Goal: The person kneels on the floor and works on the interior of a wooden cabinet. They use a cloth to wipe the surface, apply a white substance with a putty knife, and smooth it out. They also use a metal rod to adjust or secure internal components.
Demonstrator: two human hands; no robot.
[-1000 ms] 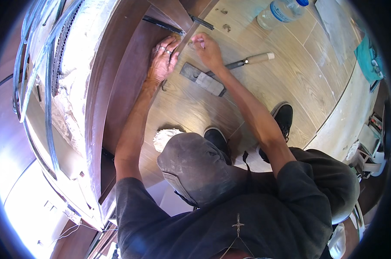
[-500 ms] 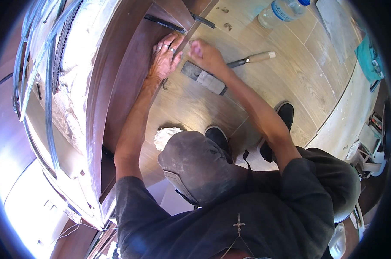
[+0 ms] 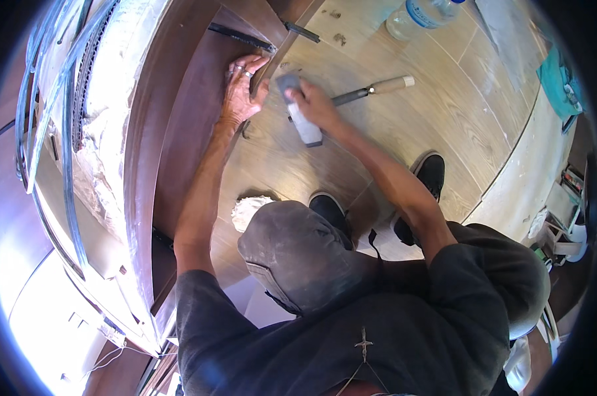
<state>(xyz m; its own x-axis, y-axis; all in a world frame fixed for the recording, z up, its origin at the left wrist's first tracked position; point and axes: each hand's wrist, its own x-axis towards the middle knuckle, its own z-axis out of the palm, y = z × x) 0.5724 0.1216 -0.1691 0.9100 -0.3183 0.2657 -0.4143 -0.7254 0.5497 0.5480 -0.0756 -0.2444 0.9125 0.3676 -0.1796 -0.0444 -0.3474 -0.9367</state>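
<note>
Grey block point(image 3: 305, 129) has swung round beside my right hand point(image 3: 314, 104), blurred but apparently in its grip: grasped, not yet against the left-side brown panel point(image 3: 193, 125). Left hand point(image 3: 242, 91) straddles its edge; I can't tell if pinching.

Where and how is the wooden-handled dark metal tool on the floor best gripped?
Probably by its pale, slim wooden handle, from above on the picture's right: that end lies free, while the dark metal shaft runs toward the right hand on the grey rectangular block.
</note>
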